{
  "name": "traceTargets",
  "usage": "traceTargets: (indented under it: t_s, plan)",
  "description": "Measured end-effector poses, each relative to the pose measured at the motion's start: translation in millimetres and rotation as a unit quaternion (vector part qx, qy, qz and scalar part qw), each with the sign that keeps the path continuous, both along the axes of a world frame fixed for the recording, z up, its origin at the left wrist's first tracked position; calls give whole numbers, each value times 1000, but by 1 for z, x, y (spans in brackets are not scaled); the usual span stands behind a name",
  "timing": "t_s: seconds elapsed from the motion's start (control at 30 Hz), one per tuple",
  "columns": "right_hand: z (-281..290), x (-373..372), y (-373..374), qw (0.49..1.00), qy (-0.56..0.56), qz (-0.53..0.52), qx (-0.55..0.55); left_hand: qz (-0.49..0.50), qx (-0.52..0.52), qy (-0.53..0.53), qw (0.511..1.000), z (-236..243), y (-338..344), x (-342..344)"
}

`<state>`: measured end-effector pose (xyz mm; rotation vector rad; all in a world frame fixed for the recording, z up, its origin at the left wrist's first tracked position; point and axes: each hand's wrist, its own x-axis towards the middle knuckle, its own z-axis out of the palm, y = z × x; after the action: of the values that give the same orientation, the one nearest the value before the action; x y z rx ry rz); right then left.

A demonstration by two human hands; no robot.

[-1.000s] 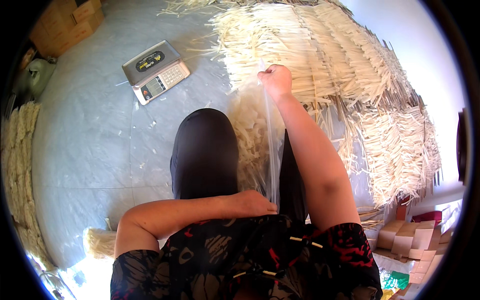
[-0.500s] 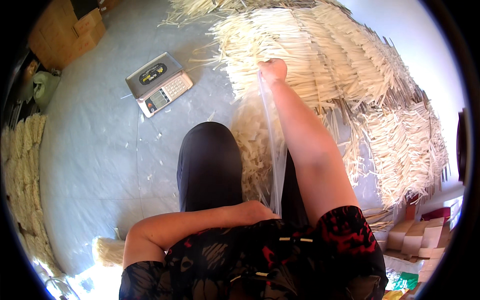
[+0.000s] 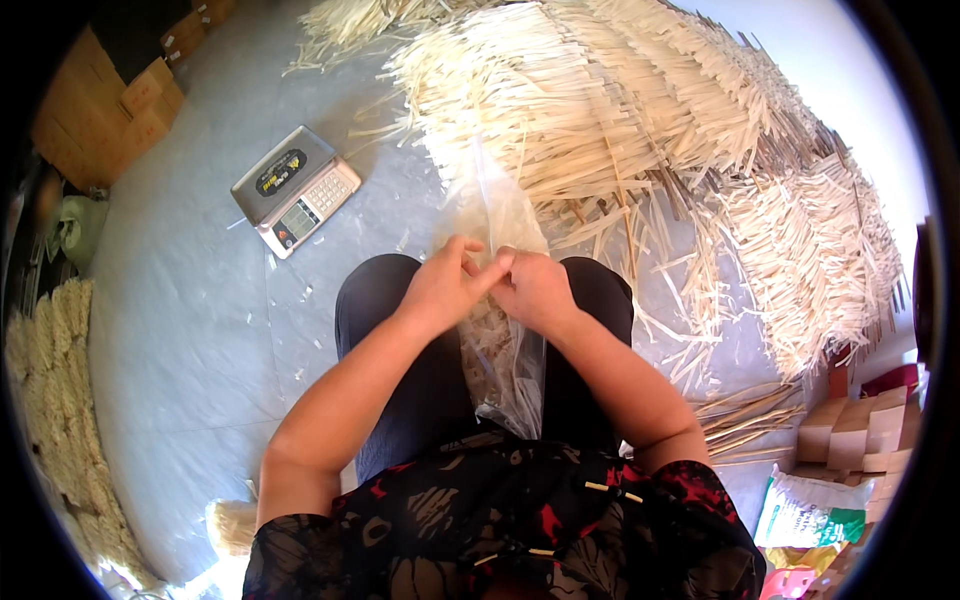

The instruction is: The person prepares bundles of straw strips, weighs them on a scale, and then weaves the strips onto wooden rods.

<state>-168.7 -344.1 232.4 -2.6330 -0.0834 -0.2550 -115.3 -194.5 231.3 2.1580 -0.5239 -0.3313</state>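
Both bare hands are now meeting over the middle of a long, clear plastic bag of pale, curling strips (image 3: 512, 375), whereas the right hand (image 3: 537, 290) was reaching out to its far end and the left hand (image 3: 440, 285) was resting by the waist. The bag's edge is therefore no longer being stretched between the hands; the handling appears to be centring on one spot. The right fingers are curling tightly together and appear to be clamping the bag's edge. The left fingers are bending, partly apart, with the thumb touching the right hand; whether they are gripping film cannot be told.

The bag is lying lengthwise between two dark-trousered knees (image 3: 380, 295), its near end by the patterned shirt (image 3: 420, 510), its far end reaching a broad heap of flat, cream-coloured strips (image 3: 560, 100). The hands are hiding the bag's middle, and the knees are hemming it in on both sides. A silver-and-beige electronic scale (image 3: 300, 190) is standing on the grey floor (image 3: 190, 310) ahead to the left. Thin brown sticks (image 3: 750, 420) and a white-and-green sack (image 3: 815, 510) are lying to the right.
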Motion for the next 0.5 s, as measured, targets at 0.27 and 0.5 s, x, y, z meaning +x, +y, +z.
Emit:
traceTargets:
  t_s: [0.27,0.5]
  plan:
    - [-13,-9,3,991,-108,45,-60,30,29,-120,992,-22,-45,69]
    - [-12,-12,1,988,-117,87,-43,91,-39,-34,995,-6,-55,132]
